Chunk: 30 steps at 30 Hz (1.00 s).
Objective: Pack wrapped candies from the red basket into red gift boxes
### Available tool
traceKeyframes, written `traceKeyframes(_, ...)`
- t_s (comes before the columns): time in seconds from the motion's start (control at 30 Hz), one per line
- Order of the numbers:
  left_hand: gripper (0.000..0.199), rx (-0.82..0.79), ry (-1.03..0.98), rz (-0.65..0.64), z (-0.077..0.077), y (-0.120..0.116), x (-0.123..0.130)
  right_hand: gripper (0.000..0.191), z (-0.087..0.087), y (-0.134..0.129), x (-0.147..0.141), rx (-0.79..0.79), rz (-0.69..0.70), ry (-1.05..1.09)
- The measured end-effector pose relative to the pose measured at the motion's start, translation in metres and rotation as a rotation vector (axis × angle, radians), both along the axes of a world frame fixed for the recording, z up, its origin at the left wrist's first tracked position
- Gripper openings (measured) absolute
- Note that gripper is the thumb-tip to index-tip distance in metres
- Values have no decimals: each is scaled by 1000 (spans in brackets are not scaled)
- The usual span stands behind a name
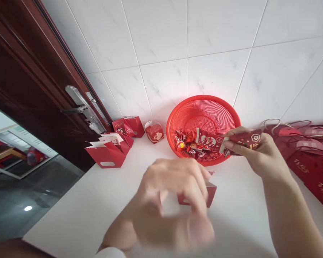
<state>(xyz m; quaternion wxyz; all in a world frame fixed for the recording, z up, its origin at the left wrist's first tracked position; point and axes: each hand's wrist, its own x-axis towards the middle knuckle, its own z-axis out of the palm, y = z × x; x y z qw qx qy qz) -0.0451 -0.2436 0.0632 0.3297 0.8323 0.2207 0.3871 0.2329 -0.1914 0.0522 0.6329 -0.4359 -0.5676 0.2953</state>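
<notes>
The right hand [261, 154] has its fingers closed on a dark red, printed foil packet [244, 139], held up just in front of the basket, with the thumb pressed along its near side. The left hand [174, 182] is nearer to me, over the tabletop, its fingers bent round towards the thumb; it is so blurred that I can't fairly tell whether they pinch anything.

Just beyond the left hand, and partly hidden by it, a small red cardboard box [212, 195] stands on the smooth white table [237, 215]. Behind that, a round, bright red basket of perforated plastic [204, 102] tilts its open mouth towards the person. Small wrapped sweets in shiny red foil [181, 144] lie heaped low in it, and a larger red packet with white lettering [208, 139] reaches from them to the right hand's fingertips.

Over to the left stands a group of open-topped red cardboard boxes [104, 154], with a small red printed carton [154, 132] between them and the basket. Dark red bags with cord handles and gold lettering [309, 168] crowd the right side. White marbled tiles [161, 32] back the table, and a dark reddish wooden door [24, 61] with a silver handle [78, 107] stands at the left.
</notes>
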Motion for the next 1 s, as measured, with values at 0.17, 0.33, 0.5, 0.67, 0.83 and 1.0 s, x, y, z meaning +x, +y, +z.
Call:
traceKeyframes(0.17,22,-27,231,-42,20,60,8,18,8,-6,0,-64,99,-77)
traceKeyframes(0.33,22,-65,491,3,-2,75,-1,21,11,-11,5,-105,218,-162)
traceKeyframes(0.5,23,-76,510,17,-14,82,10,14,16,-15,4,-146,332,-223)
traceKeyframes(0.67,30,-156,466,-17,-17,90,12,10,19,-15,-10,-175,391,-376)
traceKeyframes(0.83,55,-252,432,-78,-17,93,12,1,10,-12,-20,-171,326,-468)
traceKeyframes(1.0,38,-261,346,-102,-20,95,16,5,6,-9,-26,-196,358,-469)
